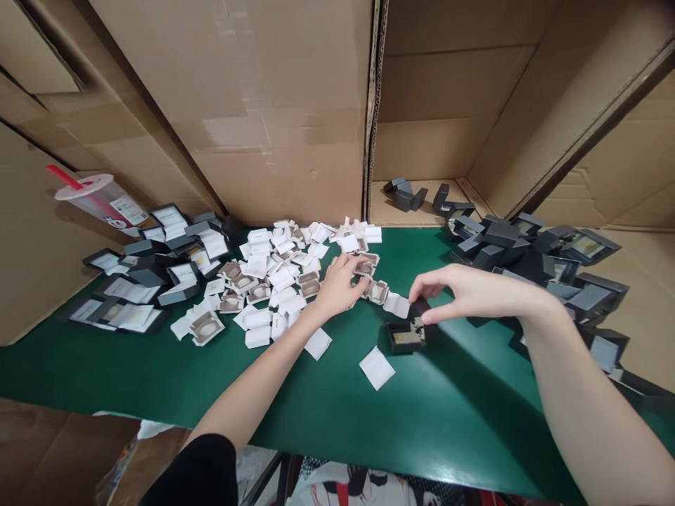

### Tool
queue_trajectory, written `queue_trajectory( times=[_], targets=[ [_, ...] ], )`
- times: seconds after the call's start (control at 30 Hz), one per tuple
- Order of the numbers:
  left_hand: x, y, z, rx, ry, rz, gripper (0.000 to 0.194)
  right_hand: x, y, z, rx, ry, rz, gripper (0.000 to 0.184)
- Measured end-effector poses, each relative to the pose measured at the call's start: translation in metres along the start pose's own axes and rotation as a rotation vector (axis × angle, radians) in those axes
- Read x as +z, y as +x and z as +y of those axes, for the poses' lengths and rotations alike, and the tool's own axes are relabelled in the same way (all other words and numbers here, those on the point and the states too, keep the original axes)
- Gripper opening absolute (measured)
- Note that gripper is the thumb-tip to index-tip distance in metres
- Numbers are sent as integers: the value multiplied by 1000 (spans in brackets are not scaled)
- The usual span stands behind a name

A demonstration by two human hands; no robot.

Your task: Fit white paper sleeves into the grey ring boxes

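My left hand (pixel 342 284) is at the right edge of a pile of small white folded card inserts (pixel 282 281). Its thumb and fingers close around one grey-and-white box insert (pixel 368 264). Beside it on the green table lies another insert (pixel 377 292) with a white flap. My right hand (pixel 453 292) grips the raised lid of a small black box (pixel 405 339), thumb on one side and fingers on the other. The box stands open on the table, with something yellowish inside. In front of it lies a loose white card piece (pixel 377 368).
Several open black boxes with white inserts (pixel 152 274) are heaped at the left, near a plastic cup with a red straw (pixel 103 200). More black boxes (pixel 527 253) pile up at the right. Cardboard walls (pixel 237 105) enclose the green table (pixel 316 414); a few black boxes (pixel 406 195) lie behind.
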State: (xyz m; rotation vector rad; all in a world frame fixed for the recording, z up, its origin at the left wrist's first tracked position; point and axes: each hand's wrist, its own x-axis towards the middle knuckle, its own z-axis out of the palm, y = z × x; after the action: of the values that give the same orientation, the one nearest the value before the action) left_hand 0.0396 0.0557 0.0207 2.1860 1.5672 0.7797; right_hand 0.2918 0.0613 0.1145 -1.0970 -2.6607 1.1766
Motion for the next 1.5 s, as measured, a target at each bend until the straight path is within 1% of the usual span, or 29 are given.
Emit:
queue_trajectory(
  times=[0.03, 0.07, 0.2, 0.27, 0.33, 0.4, 0.5, 0.57, 0.6, 0.7, 0.77, 0.87, 0.93, 1.0, 1.03, 1.1, 1.17, 1.23, 1.3, 1.37, 1.43, 1.5],
  targets=[
    [-3, 0, -1, -1, -3, -9, 33, 1, 2, 3, 11, -18, 32, 25],
    [-6, 1, -2, 0, 5, -22, 35, 1, 3, 7, 27, -51, 92, 26],
    [-17, -1, -6, 47, 97, -70, 50, -3, 4, 23, 121, -262, 402, 30],
    [-18, -2, -7, 83, 138, -70, 56, -5, 2, 26, 123, -297, 471, 31],
    [-16, -4, -9, 114, 174, -98, 59, -6, 0, 25, 89, -264, 457, 31],
    [-12, -4, -10, 122, 204, -120, 53, -6, -1, 21, 56, -220, 385, 33],
    [-8, -4, -10, 100, 230, -75, 30, -2, 1, 13, 40, -174, 262, 31],
    [-7, -4, -8, 83, 232, -41, 15, 0, 3, 9, 46, -154, 206, 29],
    [-8, -4, -7, 76, 220, -28, 11, 0, 4, 8, 50, -149, 189, 28],
    [-11, -2, -3, 55, 78, 58, 6, 3, 8, 6, 53, -139, 173, 27],
    [-12, 0, -1, 9, -122, 139, 7, 6, 13, 7, 25, -133, 194, 26],
    [-13, 4, 3, -137, -505, 204, 12, 18, 26, 9, -50, -137, 273, 25],
    [-14, 5, 6, -223, -785, 192, 18, 29, 36, 11, -107, -147, 350, 26],
    [-16, 6, 10, -253, -1027, 132, 23, 38, 44, 12, -155, -175, 435, 26],
    [-16, 6, 12, -259, -1111, 102, 25, 41, 46, 11, -176, -185, 481, 25],
    [-18, 5, 15, -269, -1180, 66, 27, 44, 47, 8, -210, -179, 589, 23],
    [-18, 2, 18, -274, -1175, 54, 30, 43, 46, 4, -238, -139, 711, 21],
    [-17, 0, 20, -260, -1146, 34, 34, 42, 43, 0, -269, -103, 794, 24],
    [-17, -2, 22, -243, -1121, 0, 38, 42, 42, -3, -313, -102, 790, 30],
    [-16, -3, 25, -237, -1108, -32, 38, 42, 41, -4, -363, -130, 731, 35],
    [-16, -4, 27, -237, -1114, -46, 37, 42, 41, -4, -400, -170, 691, 34],
    [-17, -3, 29, -237, -1155, -44, 37, 42, 42, -3, -418, -205, 696, 33]
  ],
)
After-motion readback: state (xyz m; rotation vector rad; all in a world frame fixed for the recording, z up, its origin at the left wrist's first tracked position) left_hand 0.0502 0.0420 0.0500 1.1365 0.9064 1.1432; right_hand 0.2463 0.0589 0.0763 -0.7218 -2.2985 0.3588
